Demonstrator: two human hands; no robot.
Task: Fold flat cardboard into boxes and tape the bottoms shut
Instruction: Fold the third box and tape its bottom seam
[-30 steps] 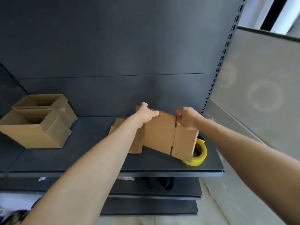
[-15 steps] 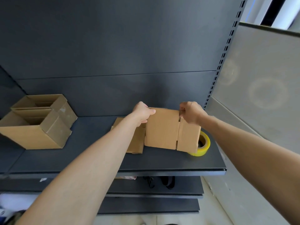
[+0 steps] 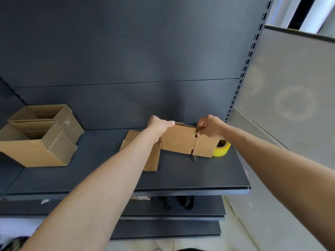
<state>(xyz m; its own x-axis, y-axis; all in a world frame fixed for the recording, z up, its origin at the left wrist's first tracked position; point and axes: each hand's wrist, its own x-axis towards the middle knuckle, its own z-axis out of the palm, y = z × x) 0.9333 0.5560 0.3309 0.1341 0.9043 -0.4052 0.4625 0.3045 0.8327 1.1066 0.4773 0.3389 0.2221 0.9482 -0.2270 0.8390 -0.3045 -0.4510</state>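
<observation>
The half-folded cardboard box (image 3: 178, 140) stands on the shelf (image 3: 181, 176), hanging below both hands: the left hand (image 3: 159, 126) has its grip curled over the top left corner, the right hand (image 3: 210, 126) pinches the top edge, and the yellow tape roll (image 3: 222, 150) sits just beside.

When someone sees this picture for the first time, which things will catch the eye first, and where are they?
First come the two bare arms reaching to mid-frame, where the left hand and the right hand grip the top edge of a brown cardboard piece at the dark shelf. Next is the yellow tape roll, partly hidden behind its right end. Then come the open boxes at the shelf's far left.
</observation>
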